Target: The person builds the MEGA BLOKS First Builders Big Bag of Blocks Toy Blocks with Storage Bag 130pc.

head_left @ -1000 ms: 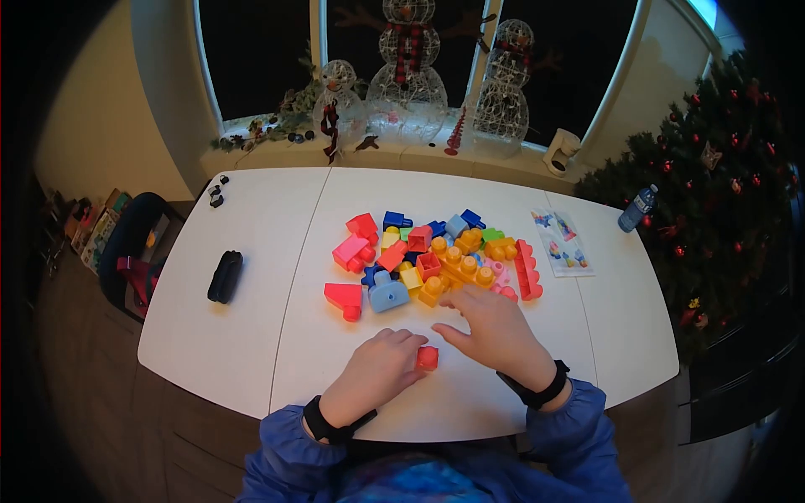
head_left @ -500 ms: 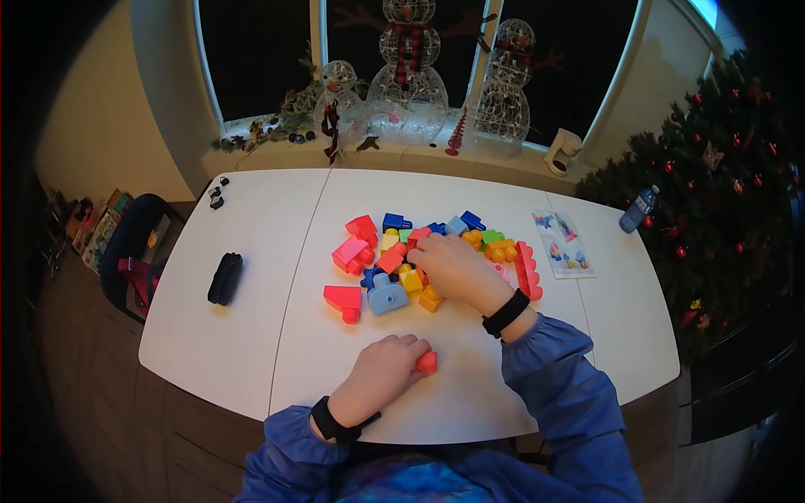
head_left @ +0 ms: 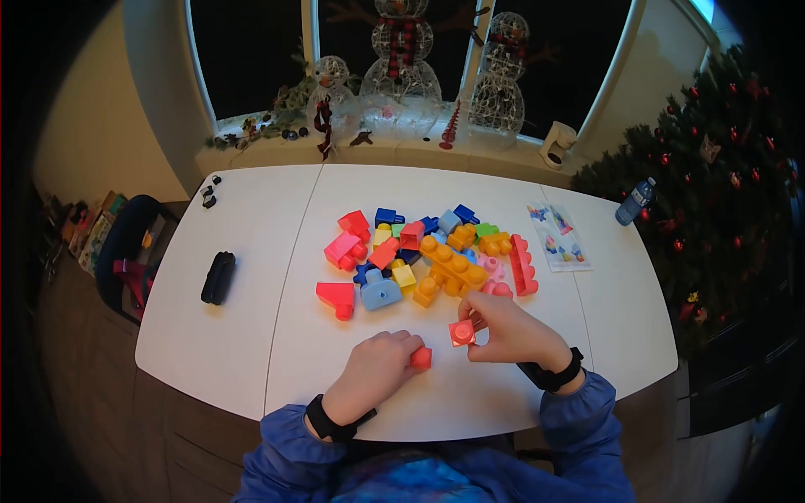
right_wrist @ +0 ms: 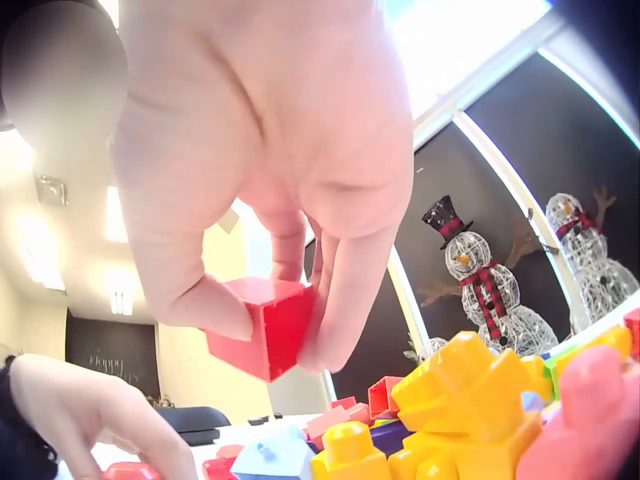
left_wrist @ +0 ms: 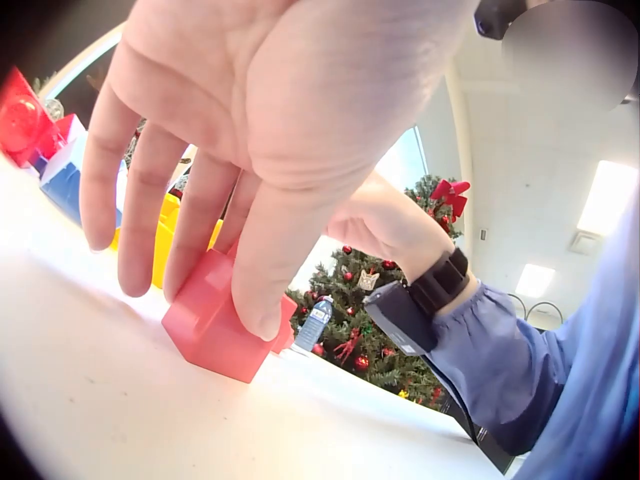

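My left hand (head_left: 375, 375) holds a small red block (left_wrist: 222, 325) down on the white table, thumb on one side and fingers on the other. To its right, my right hand (head_left: 513, 333) pinches another red block (right_wrist: 262, 325) between thumb and fingertips, above the table. In the head view this second block's stud faces up toward the camera. Beyond both hands lies a pile of toy building blocks: a long orange block (head_left: 454, 266), a light blue rounded block (head_left: 381, 292), a red sloped block (head_left: 336, 296) and several others in yellow, dark blue, green and pink.
A long red block (head_left: 522, 265) lies at the pile's right, beside a printed picture sheet (head_left: 559, 237). A water bottle (head_left: 635, 202) stands near the right edge. A black case (head_left: 218, 277) rests on the left, with small black items (head_left: 210, 191) at the far left corner.
My right hand reached into the pile, took a red block and brought it back toward the left hand. The left hand stays on its own red block.
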The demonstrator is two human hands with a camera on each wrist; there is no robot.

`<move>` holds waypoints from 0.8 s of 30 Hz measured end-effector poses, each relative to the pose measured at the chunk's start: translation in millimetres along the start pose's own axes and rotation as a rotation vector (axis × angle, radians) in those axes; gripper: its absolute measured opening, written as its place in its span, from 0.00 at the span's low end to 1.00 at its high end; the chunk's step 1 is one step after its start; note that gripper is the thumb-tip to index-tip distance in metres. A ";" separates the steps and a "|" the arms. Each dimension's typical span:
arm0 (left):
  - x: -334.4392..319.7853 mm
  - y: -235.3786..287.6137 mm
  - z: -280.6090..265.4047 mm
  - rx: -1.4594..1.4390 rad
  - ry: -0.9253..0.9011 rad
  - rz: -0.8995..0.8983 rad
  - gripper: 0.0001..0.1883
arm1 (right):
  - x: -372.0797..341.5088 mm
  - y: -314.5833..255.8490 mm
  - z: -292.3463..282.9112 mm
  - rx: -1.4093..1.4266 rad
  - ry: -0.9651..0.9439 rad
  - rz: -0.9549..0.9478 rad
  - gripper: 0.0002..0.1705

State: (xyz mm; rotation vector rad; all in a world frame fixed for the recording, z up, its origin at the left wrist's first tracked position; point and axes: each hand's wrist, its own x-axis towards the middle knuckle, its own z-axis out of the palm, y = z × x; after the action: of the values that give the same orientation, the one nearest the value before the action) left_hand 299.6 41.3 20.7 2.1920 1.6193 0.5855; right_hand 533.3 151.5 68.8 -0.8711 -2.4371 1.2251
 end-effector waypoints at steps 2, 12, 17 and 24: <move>0.4 -0.7 -0.3 -0.006 -0.010 -0.005 0.12 | -2.8 5.1 8.4 -0.130 -0.022 -0.036 0.22; -0.2 -2.1 -0.4 -0.024 0.010 -0.017 0.14 | -2.3 -1.2 32.3 -0.505 -0.090 0.018 0.21; 1.0 -1.3 -1.6 0.001 -0.007 -0.010 0.15 | -0.5 3.9 50.5 -0.557 -0.054 0.008 0.21; 2.0 -1.1 -3.9 0.012 -0.029 -0.014 0.16 | 0.7 1.8 57.5 -0.581 -0.039 0.006 0.22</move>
State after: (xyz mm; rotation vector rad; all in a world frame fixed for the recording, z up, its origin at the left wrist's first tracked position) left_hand 297.2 43.7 23.7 2.1854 1.6262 0.5392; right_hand 505.4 116.5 32.7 -0.9956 -2.8707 0.5272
